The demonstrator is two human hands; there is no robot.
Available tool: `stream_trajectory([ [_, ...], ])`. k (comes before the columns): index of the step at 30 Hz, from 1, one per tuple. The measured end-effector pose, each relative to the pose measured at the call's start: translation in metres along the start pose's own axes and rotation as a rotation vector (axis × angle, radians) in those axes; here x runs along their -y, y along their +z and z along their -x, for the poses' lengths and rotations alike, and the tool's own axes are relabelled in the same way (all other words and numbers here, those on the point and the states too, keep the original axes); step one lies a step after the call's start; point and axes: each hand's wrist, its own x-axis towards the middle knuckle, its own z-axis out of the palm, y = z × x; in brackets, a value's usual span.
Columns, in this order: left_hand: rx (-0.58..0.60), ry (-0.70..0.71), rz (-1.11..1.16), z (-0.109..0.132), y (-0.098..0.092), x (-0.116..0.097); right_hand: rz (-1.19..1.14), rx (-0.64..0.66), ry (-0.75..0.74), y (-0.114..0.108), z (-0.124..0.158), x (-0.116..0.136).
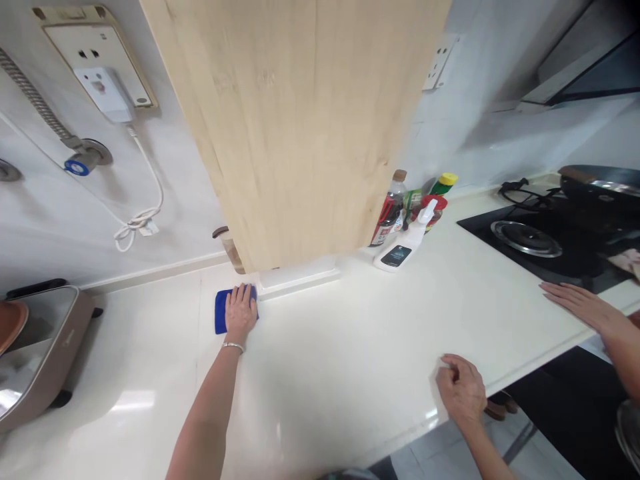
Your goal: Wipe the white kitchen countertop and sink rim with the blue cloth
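My left hand [241, 311] lies over a folded blue cloth [221, 315], its fingers holding the cloth down against the white countertop [340, 360]. The cloth is beside the foot of the wooden cabinet, and its middle is hidden under my palm. Near the counter's front edge rests my right hand [461, 390], fingers curled in loosely, with nothing visible in them. A white spray bottle [399, 251] with a dark label stands farther back, apart from both hands.
A pale wooden cabinet [305, 127] juts over the counter. Sauce bottles [387, 213] stand behind the spray bottle. At right are a black cooktop [520, 253] and another person's hand [583, 307] flat on the counter. A beige appliance [60, 347] sits at far left.
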Motion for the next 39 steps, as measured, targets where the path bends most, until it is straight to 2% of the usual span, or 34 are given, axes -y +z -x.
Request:
stream_trajectory([
  [5,0.022,0.006,0.003,-0.020,0.005,0.007,-0.025,-0.013,-0.010,0.002,0.001,-0.005],
  [9,-0.003,-0.045,0.010,-0.031,0.007,0.015,-0.027,-0.002,-0.029,0.003,0.002,-0.008],
  [13,-0.020,-0.084,0.014,-0.036,0.002,0.033,-0.016,-0.004,-0.033,0.003,0.001,-0.007],
  [16,-0.035,-0.107,0.003,-0.030,-0.008,0.052,-0.006,-0.010,-0.043,0.003,0.000,-0.005],
  [21,-0.060,-0.169,-0.043,0.006,-0.029,0.079,0.002,-0.022,-0.045,0.002,-0.001,-0.001],
  [26,-0.070,-0.215,-0.077,0.062,-0.046,0.082,-0.007,-0.016,-0.042,-0.001,-0.001,0.008],
  [32,0.013,-0.176,-0.106,0.129,-0.052,0.060,-0.017,-0.018,-0.033,0.001,-0.002,0.013],
  [36,-0.017,-0.068,-0.093,0.166,-0.041,0.032,-0.021,-0.038,-0.011,0.004,-0.002,0.016],
  [39,-0.076,0.064,-0.070,0.184,-0.029,0.003,-0.028,-0.048,0.008,0.005,-0.004,0.019],
])
